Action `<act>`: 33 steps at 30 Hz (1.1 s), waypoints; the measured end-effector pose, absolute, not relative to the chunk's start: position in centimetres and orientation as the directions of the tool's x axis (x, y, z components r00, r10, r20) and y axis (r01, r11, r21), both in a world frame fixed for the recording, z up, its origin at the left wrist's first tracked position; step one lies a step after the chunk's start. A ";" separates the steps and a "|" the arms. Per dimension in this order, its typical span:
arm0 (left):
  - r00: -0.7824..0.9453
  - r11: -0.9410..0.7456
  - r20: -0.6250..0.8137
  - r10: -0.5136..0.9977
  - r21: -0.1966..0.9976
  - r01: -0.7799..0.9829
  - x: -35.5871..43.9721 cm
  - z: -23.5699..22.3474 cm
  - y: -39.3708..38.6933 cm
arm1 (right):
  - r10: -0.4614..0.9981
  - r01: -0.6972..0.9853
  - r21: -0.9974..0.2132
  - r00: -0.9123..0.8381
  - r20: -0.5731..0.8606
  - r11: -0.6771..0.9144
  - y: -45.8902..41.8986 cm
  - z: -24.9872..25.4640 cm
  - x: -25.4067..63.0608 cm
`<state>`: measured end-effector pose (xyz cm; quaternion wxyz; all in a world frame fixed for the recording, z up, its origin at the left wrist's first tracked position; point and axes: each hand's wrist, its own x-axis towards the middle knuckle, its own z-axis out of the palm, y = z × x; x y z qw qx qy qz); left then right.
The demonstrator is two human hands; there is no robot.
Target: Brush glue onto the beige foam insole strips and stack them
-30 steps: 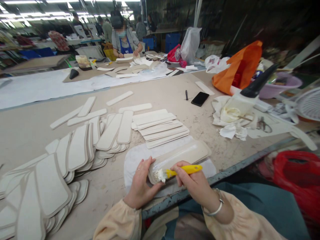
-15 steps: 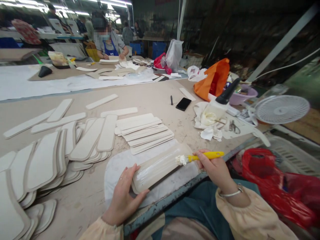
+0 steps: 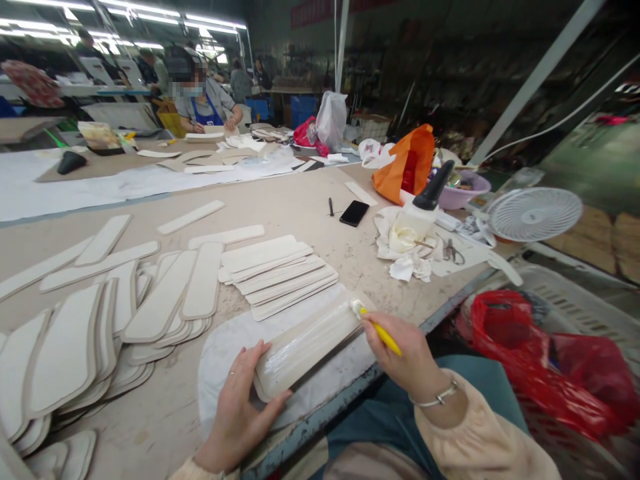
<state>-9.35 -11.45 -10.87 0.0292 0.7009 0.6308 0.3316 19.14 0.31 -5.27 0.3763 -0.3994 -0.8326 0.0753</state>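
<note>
A long beige panel (image 3: 311,341) with rounded corners lies slantwise on a white sheet (image 3: 220,353), its upper face wet and glossy with streaks. My left hand (image 3: 240,407) grips the panel's left end, fingers at the far corner and thumb along the near edge. In my right hand (image 3: 403,353) is a yellow-handled glue brush (image 3: 388,340), fingers wrapped round the handle. White paste coats the bristles, which touch the panel's right end. Just beyond the panel lies a fanned stack of similar pale strips (image 3: 285,273).
Piles of curved pale pieces (image 3: 65,353) cover the left side. To the right stand a white glue container (image 3: 413,223), a phone (image 3: 354,213), an orange bag (image 3: 405,167) and a fan (image 3: 535,213). Red plastic bags (image 3: 545,360) sit in a crate beside the table. A co-worker (image 3: 205,100) works opposite.
The brush has swung from lying nearly level to pointing down toward me, bristles now pressed at the panel's right end. My left hand keeps its hold. The whole view has shifted slightly.
</note>
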 end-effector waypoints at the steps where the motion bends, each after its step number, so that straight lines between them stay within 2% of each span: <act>1: -0.018 -0.199 0.422 0.906 0.463 0.864 -9.4 -10.9 -11.4 | 0.700 0.598 -0.389 -0.470 0.537 0.700 -0.4 -5.2 18.5; 4: -0.017 -0.201 0.407 0.913 0.486 0.851 -9.4 -11.0 -11.4 | 0.662 0.537 -0.387 -0.627 0.411 0.749 -2.9 -4.4 16.5; 7: -0.023 -0.200 0.399 0.917 0.508 0.837 -9.4 -11.1 -11.4 | 0.608 0.367 -0.540 -0.697 0.380 0.758 -4.9 -3.6 14.3; 10: -0.023 -0.200 0.398 0.917 0.509 0.837 -9.3 -10.9 -11.6 | 0.666 0.223 -0.765 -0.668 0.331 0.604 -5.6 -3.3 12.8; 12: -0.019 -0.199 0.392 0.920 0.506 0.839 -9.2 -10.7 -11.7 | 0.739 0.221 -0.864 -0.635 0.224 0.452 -5.2 -3.6 12.6; 14: -0.020 -0.186 0.376 0.927 0.505 0.843 -9.1 -10.5 -11.8 | 0.813 0.268 -0.910 -0.572 0.114 0.316 -4.3 -4.0 13.3; 16: -0.023 -0.178 0.363 0.931 0.509 0.842 -9.1 -10.4 -11.8 | 0.885 0.317 -0.921 -0.462 0.060 0.228 -3.1 -4.6 14.5; 18: -0.021 -0.178 0.356 0.934 0.516 0.838 -9.1 -10.4 -11.7 | 0.933 0.343 -0.919 -0.353 0.066 0.194 -2.2 -4.8 15.6; 20: -0.019 -0.181 0.356 0.934 0.522 0.834 -9.1 -10.4 -11.7 | 0.951 0.310 -0.938 -0.304 0.057 0.155 -2.0 -4.6 15.8; 24: -0.029 -0.170 0.347 0.937 0.527 0.833 -9.0 -10.3 -11.7 | 0.894 0.177 -0.984 -0.446 -0.045 0.039 -3.5 -4.4 13.5; 26: -0.032 -0.168 0.347 0.937 0.530 0.831 -9.0 -10.2 -11.7 | 0.843 0.177 -0.983 -0.536 -0.051 0.052 -4.2 -4.5 12.4; 28: -0.031 -0.171 0.350 0.936 0.532 0.829 -9.0 -10.2 -11.7 | 0.843 0.212 -0.972 -0.537 -0.032 0.098 -4.0 -4.7 12.4; 33: -0.036 -0.165 0.348 0.937 0.530 0.832 -9.0 -10.3 -11.7 | 0.952 0.365 -0.915 -0.299 0.061 0.173 -1.3 -4.7 15.8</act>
